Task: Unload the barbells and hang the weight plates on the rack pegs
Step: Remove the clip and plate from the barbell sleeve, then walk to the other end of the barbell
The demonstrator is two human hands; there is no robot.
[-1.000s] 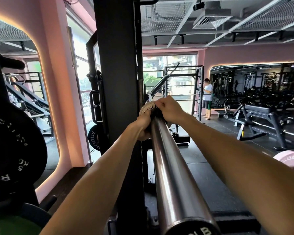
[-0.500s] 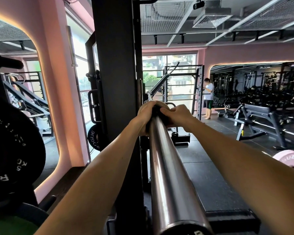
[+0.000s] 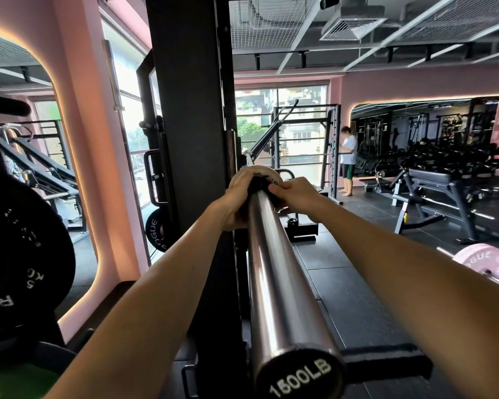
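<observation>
At the far end of the long polished steel barbell sleeve point(image 3: 274, 263), beside the black steel rack upright point(image 3: 190, 139), a small tan round weight plate point(image 3: 244, 175) is being gripped from the left by the left hand point(image 3: 236, 204) and from the right by the right hand point(image 3: 296, 194), fingers curled.

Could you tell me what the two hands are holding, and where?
Both left hand and right hand grip the small tan weight plate on the steel barbell sleeve, at its near face and rim.
</observation>
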